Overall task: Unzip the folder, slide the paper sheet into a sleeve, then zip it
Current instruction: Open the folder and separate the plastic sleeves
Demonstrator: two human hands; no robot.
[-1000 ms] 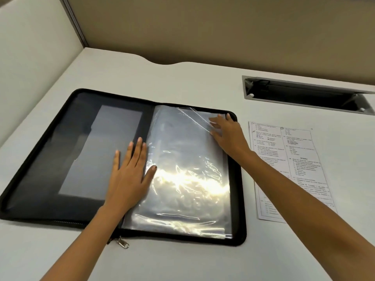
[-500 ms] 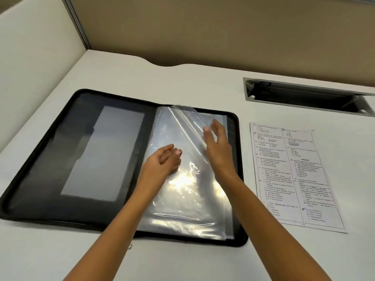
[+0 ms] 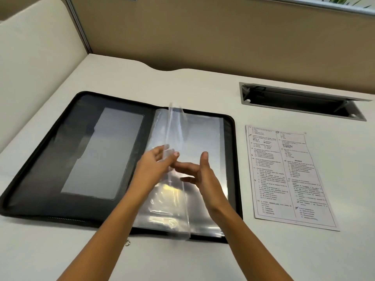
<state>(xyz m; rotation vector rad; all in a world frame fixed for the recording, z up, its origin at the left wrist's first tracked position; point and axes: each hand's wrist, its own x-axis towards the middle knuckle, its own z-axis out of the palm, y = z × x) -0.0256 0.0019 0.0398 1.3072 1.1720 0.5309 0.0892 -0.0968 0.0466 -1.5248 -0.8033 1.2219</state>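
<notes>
The black zip folder (image 3: 50, 151) lies open and flat on the desk, its stack of clear plastic sleeves (image 3: 203, 134) on the right half. One clear sleeve (image 3: 176, 126) stands lifted on edge above the stack. My left hand (image 3: 154, 165) pinches that sleeve between thumb and fingers. My right hand (image 3: 203, 175) is beside it with fingers spread, touching the sleeve's right face. The printed paper sheet (image 3: 288, 175) lies flat on the desk to the right of the folder, apart from both hands.
A recessed cable tray (image 3: 300, 100) with a raised lid sits in the desk behind the paper. Beige partition walls close off the back and left. A zip pull (image 3: 127, 242) lies by the folder's front edge.
Both hands came off the flat sleeves and drew together. The top sleeve, first only peeled at its corner, now stands upright between the hands.
</notes>
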